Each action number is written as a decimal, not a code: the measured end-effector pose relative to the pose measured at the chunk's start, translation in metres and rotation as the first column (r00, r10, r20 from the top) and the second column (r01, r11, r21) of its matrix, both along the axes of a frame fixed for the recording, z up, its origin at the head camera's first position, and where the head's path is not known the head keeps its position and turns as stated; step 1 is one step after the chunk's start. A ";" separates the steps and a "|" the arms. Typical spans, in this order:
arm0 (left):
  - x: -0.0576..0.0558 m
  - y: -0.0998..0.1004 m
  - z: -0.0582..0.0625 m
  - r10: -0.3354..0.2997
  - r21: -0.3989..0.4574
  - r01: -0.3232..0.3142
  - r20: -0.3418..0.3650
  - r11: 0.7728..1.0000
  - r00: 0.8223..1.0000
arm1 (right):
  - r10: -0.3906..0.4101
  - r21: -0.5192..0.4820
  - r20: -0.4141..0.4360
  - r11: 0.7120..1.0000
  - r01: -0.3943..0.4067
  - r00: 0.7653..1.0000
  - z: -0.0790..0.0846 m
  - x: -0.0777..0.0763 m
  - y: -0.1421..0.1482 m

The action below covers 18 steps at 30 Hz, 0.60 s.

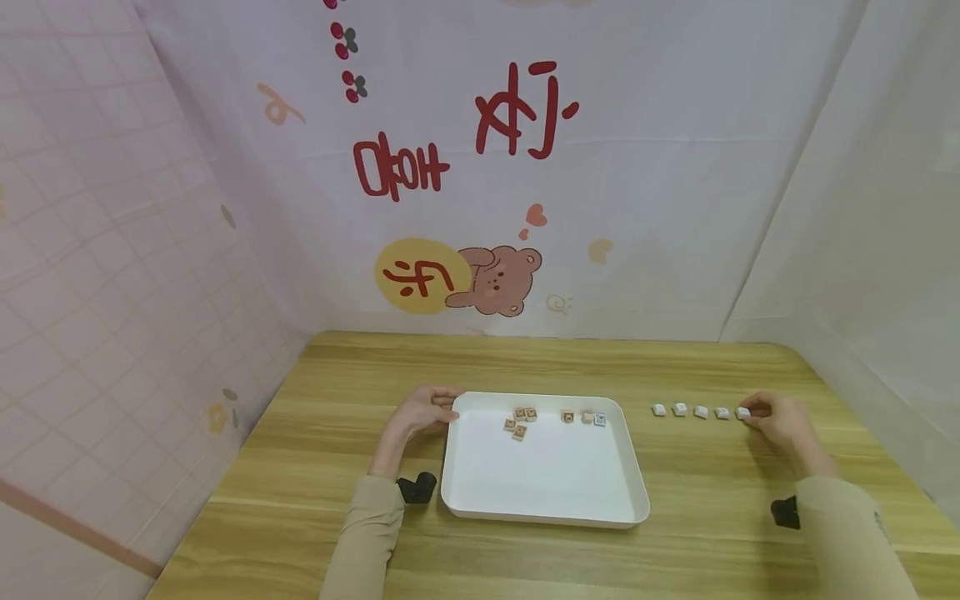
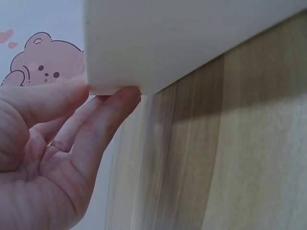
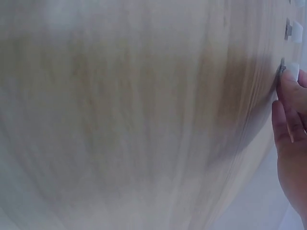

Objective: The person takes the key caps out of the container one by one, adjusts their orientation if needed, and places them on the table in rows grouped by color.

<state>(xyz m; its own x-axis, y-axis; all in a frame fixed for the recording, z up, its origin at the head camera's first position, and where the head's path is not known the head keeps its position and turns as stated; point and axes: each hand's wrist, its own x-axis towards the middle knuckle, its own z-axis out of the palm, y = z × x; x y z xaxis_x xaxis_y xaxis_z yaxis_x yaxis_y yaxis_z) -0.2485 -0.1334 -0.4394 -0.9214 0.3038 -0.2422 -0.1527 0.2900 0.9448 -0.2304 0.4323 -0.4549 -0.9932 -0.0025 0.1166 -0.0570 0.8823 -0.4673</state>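
Five white keycaps (image 1: 701, 412) seem already lined up toward the worktop's (image 1: 300, 467) right edge; the right hand (image 1: 783, 422) pinches the rightmost. Seven pieces (image 1: 520, 432) remain near the far edge of the tray (image 1: 547, 479), its far-left corner pinched by the left hand (image 1: 418, 411).

High head view, forward and down; close wrist views, tray (image 1: 543, 477) common to head and left.

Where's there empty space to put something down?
Bare: near half of the white tray, and the table between tray and right wrist camera. Crowded: the tray's far part, with small pieces, and the row of white pieces ending at the right hand.
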 end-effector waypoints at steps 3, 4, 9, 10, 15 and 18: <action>0.000 0.001 0.000 0.005 -0.006 -0.005 0.004 1.000 1.000 | -0.005 0.004 -0.012 1.000 0.005 1.000 -0.002 0.000 0.000; -0.001 0.001 0.000 0.004 -0.009 -0.004 0.001 1.000 1.000 | -0.007 0.008 -0.021 1.000 0.007 1.000 -0.002 0.000 0.000; -0.001 0.001 0.000 -0.002 -0.010 0.002 -0.004 1.000 1.000 | 0.001 0.012 -0.016 1.000 -0.001 1.000 -0.002 0.000 0.001; -0.001 0.001 0.000 -0.004 -0.008 0.004 -0.004 1.000 1.000 | 0.008 0.013 -0.008 1.000 -0.008 1.000 -0.002 0.000 0.001; 0.000 0.001 0.000 -0.007 -0.003 0.007 -0.001 1.000 1.000 | 0.089 0.017 0.049 0.996 -0.090 0.995 0.008 -0.002 0.003; -0.001 0.000 -0.001 -0.010 -0.006 0.010 -0.003 1.000 1.000 | 0.143 -0.014 0.060 0.990 -0.142 0.988 0.018 -0.006 0.000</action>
<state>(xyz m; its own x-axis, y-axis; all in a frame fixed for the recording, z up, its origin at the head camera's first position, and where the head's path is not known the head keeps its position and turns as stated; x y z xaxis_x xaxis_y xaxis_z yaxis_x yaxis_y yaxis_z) -0.2492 -0.1335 -0.4401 -0.9191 0.3112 -0.2417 -0.1473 0.2975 0.9433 -0.2361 0.4327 -0.4368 -0.9880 -0.1437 0.0565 -0.1530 0.8625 -0.4824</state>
